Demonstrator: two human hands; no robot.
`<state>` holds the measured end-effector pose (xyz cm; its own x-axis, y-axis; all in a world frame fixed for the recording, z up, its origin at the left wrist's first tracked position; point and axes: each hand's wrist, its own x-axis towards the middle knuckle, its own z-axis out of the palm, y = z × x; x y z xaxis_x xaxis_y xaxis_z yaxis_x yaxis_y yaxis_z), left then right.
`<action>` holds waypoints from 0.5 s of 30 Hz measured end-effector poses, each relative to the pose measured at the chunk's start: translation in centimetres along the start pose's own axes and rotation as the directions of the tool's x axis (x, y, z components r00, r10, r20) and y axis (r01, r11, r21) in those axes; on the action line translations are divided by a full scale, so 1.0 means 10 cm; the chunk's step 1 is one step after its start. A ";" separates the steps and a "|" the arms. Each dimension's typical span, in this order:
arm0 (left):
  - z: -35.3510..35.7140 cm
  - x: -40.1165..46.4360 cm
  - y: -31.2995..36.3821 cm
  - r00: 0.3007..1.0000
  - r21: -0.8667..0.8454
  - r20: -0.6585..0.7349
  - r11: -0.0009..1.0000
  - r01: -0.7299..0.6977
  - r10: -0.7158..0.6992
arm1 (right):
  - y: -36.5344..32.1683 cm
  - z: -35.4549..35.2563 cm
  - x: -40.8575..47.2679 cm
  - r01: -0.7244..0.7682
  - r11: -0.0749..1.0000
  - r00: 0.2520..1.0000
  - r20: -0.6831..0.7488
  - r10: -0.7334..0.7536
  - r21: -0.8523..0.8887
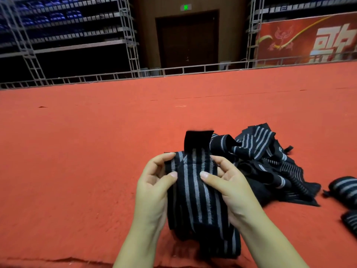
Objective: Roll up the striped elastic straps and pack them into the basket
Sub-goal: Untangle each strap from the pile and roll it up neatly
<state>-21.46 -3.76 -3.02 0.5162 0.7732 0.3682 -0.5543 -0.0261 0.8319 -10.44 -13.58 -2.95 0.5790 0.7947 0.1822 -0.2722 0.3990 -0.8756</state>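
Here, striped strap [195, 188] lengthwise away from the person, both hands' [154, 182] [226, 182] grip pinching it.

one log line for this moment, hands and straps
left hand: pinches strap | right hand: pinches same strap | loose pile: on carpet | rolled straps: at right | basket: not in view

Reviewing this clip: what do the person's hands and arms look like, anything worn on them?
Both the left hand and the right hand are bare: no gloves, rings, watch or wristband visible. Both forearms are uncovered down to the bottom edge of the picture, with no sleeve in view. Fingernails look short and unpainted.
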 end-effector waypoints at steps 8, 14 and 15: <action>0.00 0.13 0.06 0.985 -0.025 -0.080 0.988 0.154 -0.155 | 0.16 -0.14 -0.10 -0.045 0.973 0.994 0.086 0.066 -0.225; 0.09 0.14 -0.01 0.987 0.070 -0.102 0.989 0.131 -0.124 | 0.25 -0.16 -0.13 -0.003 0.931 1.000 -0.026 -0.007 -0.364; 0.10 0.13 -0.03 0.988 0.084 -0.104 0.989 0.122 -0.114 | 0.27 -0.17 -0.12 0.013 0.918 0.998 -0.044 -0.033 -0.396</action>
<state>-19.95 -3.36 -2.39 0.5054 0.8327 0.2263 -0.4305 0.0160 0.9025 -10.53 -14.28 -6.29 0.6211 0.7600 0.1914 0.0622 0.1957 -0.9787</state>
